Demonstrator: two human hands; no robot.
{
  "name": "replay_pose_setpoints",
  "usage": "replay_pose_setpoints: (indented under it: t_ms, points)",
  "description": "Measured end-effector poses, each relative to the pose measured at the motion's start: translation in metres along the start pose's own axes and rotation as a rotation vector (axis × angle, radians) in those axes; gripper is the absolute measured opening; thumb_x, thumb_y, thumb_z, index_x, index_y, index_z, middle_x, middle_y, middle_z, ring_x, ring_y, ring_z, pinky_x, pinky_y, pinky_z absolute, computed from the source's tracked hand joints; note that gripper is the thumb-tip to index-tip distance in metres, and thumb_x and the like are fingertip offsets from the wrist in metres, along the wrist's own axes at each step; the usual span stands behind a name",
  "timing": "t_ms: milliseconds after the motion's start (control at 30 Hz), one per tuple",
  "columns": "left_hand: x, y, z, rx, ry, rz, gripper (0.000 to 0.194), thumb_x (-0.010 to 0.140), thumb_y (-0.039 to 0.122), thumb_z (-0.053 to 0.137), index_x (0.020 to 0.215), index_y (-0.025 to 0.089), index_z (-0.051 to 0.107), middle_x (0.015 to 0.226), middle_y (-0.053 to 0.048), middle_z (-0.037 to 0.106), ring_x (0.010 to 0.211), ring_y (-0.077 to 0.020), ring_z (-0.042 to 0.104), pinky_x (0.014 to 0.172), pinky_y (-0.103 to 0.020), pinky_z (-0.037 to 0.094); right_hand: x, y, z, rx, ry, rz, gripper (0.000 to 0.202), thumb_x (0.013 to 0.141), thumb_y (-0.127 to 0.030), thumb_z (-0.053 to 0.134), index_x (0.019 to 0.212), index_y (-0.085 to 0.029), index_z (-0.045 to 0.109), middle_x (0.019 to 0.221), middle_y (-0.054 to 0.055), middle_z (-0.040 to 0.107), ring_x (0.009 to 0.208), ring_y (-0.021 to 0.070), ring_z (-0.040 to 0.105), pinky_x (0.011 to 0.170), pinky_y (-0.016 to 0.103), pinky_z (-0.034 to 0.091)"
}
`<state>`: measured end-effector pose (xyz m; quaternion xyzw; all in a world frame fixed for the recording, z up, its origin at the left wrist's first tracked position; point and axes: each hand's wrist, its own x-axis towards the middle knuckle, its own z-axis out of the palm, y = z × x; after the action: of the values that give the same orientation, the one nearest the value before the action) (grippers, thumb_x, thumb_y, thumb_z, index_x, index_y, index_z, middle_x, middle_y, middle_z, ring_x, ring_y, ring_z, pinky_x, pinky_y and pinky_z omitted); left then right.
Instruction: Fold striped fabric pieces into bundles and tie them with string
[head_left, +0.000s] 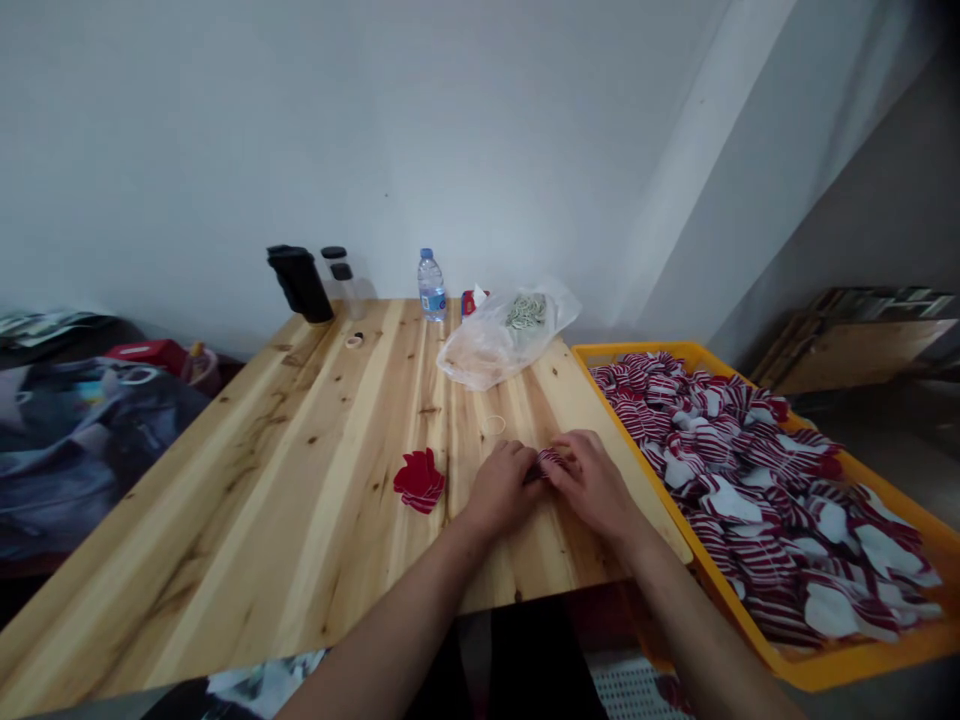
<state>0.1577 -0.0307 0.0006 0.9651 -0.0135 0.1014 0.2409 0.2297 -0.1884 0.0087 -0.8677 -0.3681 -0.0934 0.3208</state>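
Note:
Close to the table's front right, my left hand (504, 487) and my right hand (594, 482) meet over a small dark-red-and-white striped cloth piece (552, 459). The fingers of both hands are closed on it, and they cover much of it; its exact kind is hidden. Left of my left hand lies a small fanned stack of red cloth pieces (421, 481) with striped lower edges. A thin pale rubber band (493, 425) rests on the wood just beyond my left hand.
A yellow crate (622, 420) of striped red-and-white cloth bundles (720, 445) stands at the right. On the wooden table (300, 500), a plastic bag (480, 358) holds pale green bands. Behind are a water bottle (431, 287), a black flask (301, 284) and tape rolls (354, 341).

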Motion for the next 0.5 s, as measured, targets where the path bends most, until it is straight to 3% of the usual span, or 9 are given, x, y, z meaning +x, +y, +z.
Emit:
replay_pose_setpoints:
  t_ms: [67, 133, 233, 333, 400, 500]
  points:
    - [-0.002, -0.002, -0.002, -0.019, -0.002, 0.010, 0.007, 0.084, 0.028, 0.059, 0.083, 0.021, 0.057, 0.091, -0.004, 0.060, 0.091, -0.0216, 0.054, 0.078, -0.032, 0.044, -0.002, 0.007, -0.003, 0.096, 0.113, 0.011, 0.035, 0.099, -0.038, 0.039, 0.127, -0.021, 0.050, 0.129, 0.013, 0.053, 0.121, 0.0239, 0.051, 0.097, 0.041, 0.047]
    - [-0.004, -0.002, -0.002, -0.035, -0.010, 0.020, 0.007, 0.084, 0.028, 0.060, 0.084, 0.021, 0.058, 0.091, -0.003, 0.060, 0.090, -0.0208, 0.054, 0.077, -0.031, 0.044, -0.004, 0.010, 0.001, 0.110, 0.124, 0.023, 0.039, 0.102, -0.035, 0.028, 0.130, -0.019, 0.049, 0.131, 0.013, 0.054, 0.123, 0.0231, 0.049, 0.100, 0.041, 0.045]
    - [-0.006, -0.001, -0.002, -0.045, -0.021, 0.024, 0.006, 0.082, 0.026, 0.061, 0.083, 0.022, 0.059, 0.089, -0.004, 0.060, 0.090, -0.0223, 0.054, 0.077, -0.032, 0.044, -0.005, 0.008, 0.016, 0.072, -0.001, 0.005, 0.034, 0.101, -0.035, 0.032, 0.106, -0.021, 0.062, 0.104, 0.010, 0.066, 0.103, 0.0236, 0.059, 0.091, 0.040, 0.048]
    - [-0.006, 0.000, -0.001, -0.052, -0.026, 0.023, 0.005, 0.079, 0.024, 0.062, 0.082, 0.021, 0.059, 0.088, -0.005, 0.059, 0.092, -0.0246, 0.052, 0.080, -0.035, 0.042, -0.005, 0.006, 0.025, 0.054, -0.046, 0.004, 0.035, 0.100, -0.035, 0.035, 0.086, -0.021, 0.064, 0.087, 0.009, 0.066, 0.091, 0.0264, 0.059, 0.087, 0.043, 0.047]
    - [-0.005, -0.001, -0.002, -0.072, -0.027, 0.017, 0.005, 0.078, 0.022, 0.062, 0.081, 0.021, 0.060, 0.088, -0.005, 0.059, 0.092, -0.0246, 0.052, 0.079, -0.035, 0.042, -0.005, 0.007, 0.023, 0.083, -0.069, -0.016, 0.037, 0.101, -0.033, 0.031, 0.091, -0.019, 0.064, 0.092, 0.010, 0.067, 0.096, 0.0269, 0.059, 0.090, 0.045, 0.046]
    - [-0.003, -0.005, -0.005, -0.137, -0.046, 0.012, 0.003, 0.079, 0.023, 0.061, 0.079, 0.020, 0.060, 0.083, -0.003, 0.058, 0.085, -0.0218, 0.053, 0.075, -0.032, 0.041, -0.008, 0.013, 0.013, 0.175, -0.148, -0.093, 0.032, 0.101, -0.033, 0.035, 0.115, -0.020, 0.060, 0.112, 0.008, 0.066, 0.108, 0.0226, 0.058, 0.097, 0.040, 0.046]
